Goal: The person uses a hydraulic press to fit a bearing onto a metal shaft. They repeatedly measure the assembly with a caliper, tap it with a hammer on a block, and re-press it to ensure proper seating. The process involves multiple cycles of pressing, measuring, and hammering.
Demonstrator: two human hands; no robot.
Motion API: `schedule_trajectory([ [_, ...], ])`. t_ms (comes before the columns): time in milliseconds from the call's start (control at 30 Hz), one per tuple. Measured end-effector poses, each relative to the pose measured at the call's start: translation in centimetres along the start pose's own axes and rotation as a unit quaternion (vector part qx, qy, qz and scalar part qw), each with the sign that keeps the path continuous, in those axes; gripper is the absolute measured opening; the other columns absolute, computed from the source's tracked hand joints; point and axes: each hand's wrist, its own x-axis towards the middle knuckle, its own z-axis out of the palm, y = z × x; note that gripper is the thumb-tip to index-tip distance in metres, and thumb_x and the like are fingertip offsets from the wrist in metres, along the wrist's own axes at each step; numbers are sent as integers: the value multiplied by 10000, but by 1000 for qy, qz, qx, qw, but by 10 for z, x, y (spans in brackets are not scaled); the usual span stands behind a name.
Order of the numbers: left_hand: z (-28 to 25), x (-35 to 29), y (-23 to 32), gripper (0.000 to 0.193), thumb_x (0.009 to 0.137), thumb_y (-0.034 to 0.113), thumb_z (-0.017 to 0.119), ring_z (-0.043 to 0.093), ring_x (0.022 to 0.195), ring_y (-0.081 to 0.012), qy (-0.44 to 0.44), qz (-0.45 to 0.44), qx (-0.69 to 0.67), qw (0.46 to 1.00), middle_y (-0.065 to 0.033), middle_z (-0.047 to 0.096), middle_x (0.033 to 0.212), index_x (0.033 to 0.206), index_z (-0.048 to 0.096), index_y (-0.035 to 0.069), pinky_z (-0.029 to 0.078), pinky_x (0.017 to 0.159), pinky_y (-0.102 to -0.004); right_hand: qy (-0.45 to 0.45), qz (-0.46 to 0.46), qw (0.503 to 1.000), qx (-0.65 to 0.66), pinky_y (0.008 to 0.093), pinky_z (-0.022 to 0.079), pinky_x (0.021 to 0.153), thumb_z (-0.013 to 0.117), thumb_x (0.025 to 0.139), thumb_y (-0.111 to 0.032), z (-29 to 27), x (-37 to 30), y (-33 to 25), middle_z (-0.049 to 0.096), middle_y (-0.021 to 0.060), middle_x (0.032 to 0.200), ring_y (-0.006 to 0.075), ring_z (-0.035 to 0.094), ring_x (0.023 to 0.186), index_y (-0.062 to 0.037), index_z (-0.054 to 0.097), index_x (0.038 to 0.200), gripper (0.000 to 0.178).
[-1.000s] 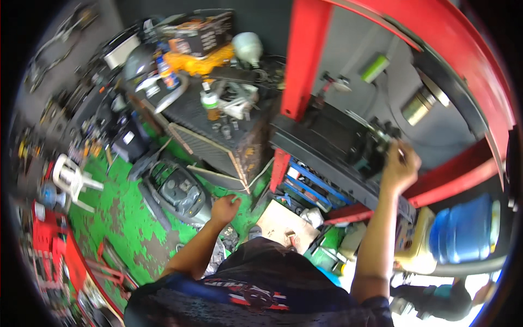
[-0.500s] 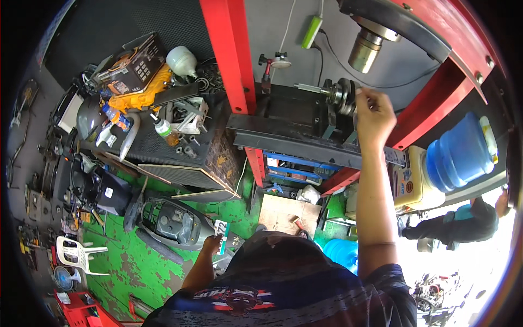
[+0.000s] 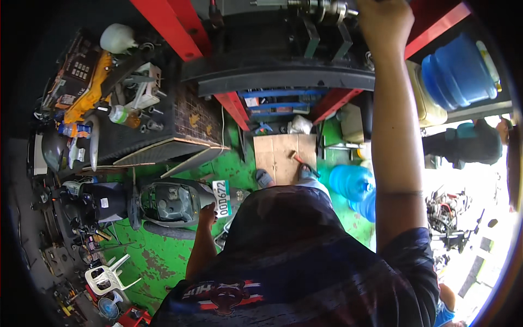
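Observation:
At the top edge, my right hand [image 3: 385,24] is closed at the end of a metal crankshaft [image 3: 326,11]; its fingertips are partly out of view. The shaft lies across two upright metal supports [image 3: 311,42] on the black bed [image 3: 283,80] of a red-framed press [image 3: 180,32]. Low at my left side, my left hand [image 3: 206,216] is loosely curled, and anything inside it is hidden. Behind that hand are a scooter [image 3: 169,201] and its white-and-green number plate [image 3: 222,198].
On the left, a workbench [image 3: 190,117] bears bottles, a box and loose metal parts. Cardboard [image 3: 280,155] lies under the press with a hammer [image 3: 297,158] on it. Blue water jugs [image 3: 351,182] and a person [image 3: 468,143] are to the right. A white chair [image 3: 106,278] stands lower left.
My view has tilted downward, so the press and crankshaft appear higher, partly cut off. The dial gauge has left the view. My right hand stays by the shaft end, and my left remains low.

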Motion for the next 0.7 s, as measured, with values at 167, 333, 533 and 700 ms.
schedule_trajectory([
  [167,-10,0,-15,461,1002,506,582,627,609,-197,-1,-20,49,999,-61,647,806,1118,671,69,509,544,-375,-105,120,984,-85,290,495,611,756,888,-116,2,-8,-12,699,75,711,111,643,669,26,738,931,150],
  [333,-18,9,-25,425,1030,500,569,587,586,-187,-7,-25,46,999,-52,628,786,1120,650,92,479,533,-371,-88,53,991,-84,309,480,541,761,901,-153,3,-9,1,711,85,718,129,611,575,19,728,898,175],
  [533,-10,15,-22,423,1013,458,586,604,563,-200,-11,-51,17,999,-65,635,808,1208,676,93,493,514,-359,-42,21,997,-69,313,513,641,791,883,-151,-1,0,7,735,100,756,145,660,682,32,737,903,192],
  [700,8,-4,-15,401,1018,440,612,580,553,-187,3,-29,-15,999,-57,612,786,1207,684,94,477,503,-359,-45,36,991,-124,285,544,735,814,890,-226,0,3,-4,790,90,893,130,707,784,-30,792,992,222],
])
